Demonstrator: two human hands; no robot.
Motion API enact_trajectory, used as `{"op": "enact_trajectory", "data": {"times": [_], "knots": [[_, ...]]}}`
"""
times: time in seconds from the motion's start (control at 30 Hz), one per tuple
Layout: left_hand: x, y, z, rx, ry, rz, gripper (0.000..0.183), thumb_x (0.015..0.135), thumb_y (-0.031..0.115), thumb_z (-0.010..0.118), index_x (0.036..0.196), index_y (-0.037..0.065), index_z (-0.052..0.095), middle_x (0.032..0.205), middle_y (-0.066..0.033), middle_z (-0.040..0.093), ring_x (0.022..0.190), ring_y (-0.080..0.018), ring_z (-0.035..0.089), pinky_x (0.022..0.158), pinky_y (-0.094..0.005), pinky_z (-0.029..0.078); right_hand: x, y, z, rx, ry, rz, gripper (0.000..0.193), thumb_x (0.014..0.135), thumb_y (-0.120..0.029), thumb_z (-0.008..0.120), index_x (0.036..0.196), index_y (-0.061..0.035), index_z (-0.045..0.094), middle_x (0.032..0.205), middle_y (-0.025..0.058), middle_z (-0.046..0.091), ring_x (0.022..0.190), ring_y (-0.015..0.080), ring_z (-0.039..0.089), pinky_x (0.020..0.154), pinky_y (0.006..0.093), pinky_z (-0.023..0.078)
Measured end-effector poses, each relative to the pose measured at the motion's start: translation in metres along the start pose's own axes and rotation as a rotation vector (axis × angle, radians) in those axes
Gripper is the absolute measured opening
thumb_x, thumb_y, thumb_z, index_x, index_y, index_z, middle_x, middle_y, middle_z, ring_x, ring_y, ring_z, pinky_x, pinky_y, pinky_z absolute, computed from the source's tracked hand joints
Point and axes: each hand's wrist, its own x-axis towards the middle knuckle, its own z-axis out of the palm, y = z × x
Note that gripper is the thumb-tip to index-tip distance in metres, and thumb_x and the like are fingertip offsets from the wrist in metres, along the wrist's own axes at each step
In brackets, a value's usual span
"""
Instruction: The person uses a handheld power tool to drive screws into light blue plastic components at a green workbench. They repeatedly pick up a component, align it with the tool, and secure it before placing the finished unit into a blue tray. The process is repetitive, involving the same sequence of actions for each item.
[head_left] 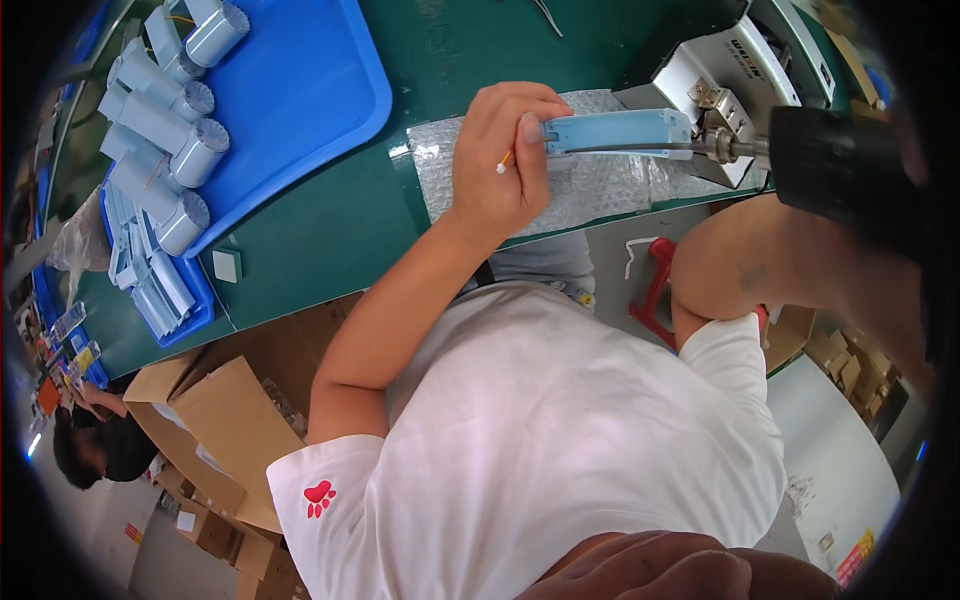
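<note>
my left grip clamps the pale-blue casing, its long axis running rightward toward the black driver.

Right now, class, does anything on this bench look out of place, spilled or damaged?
One thing, mildly: a small pale block lies alone on the green table, outside the large blue tray and small blue tray. I see no spill or damage.

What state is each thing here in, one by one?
Left hand: closed on light blue casing
Light blue casing: gripped by one end
Black power tool: pointed at casing; running or not, unclear
Large blue tray: partly filled
Small blue tray: loaded
Large cardboard box: flaps open
Bubble wrap: spread flat
</note>
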Motion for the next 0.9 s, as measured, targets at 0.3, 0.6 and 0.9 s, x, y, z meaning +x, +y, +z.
{"op": "enact_trajectory", "data": {"times": [0.3,0.6,0.9], "knots": [[0.0,0.001,0.001,-0.032,0.004,-0.036,0.031,0.108,0.009,0.04,0.098,-0.001,0.068,0.1,-0.0152,0.07,0.089,-0.0281,0.065,0.082,-0.0359,0.051,-0.01,0.011,0.01,-0.003,-0.02,-0.016,0.082,0.092,-0.072,0.05,0.112,0.0071,0.049,0.098,0.0157,0.054,0.065,0.0203,0.055,0.057,0.0337,0.049],[-0.001,0.0,0.001,-0.039,0.026,-0.046,0.032,0.108,0.007,0.038,0.096,-0.003,0.065,0.097,-0.0171,0.069,0.087,-0.0282,0.065,0.079,-0.0359,0.051,-0.02,0.011,0.014,-0.009,-0.021,-0.049,0.082,0.092,-0.073,0.049,0.111,0.0071,0.049,0.098,0.0159,0.054,0.065,0.0205,0.055,0.057,0.034,0.048],[-0.002,-0.001,0.005,0.007,0.044,0.04,0.031,0.109,0.008,0.038,0.097,-0.003,0.065,0.097,-0.0175,0.069,0.085,-0.0284,0.065,0.078,-0.0365,0.052,-0.039,0.001,0.017,-0.017,0.036,-0.023,0.083,0.092,-0.074,0.048,0.11,0.0071,0.049,0.097,0.0161,0.054,0.065,0.0208,0.054,0.057,0.0343,0.048]]}}
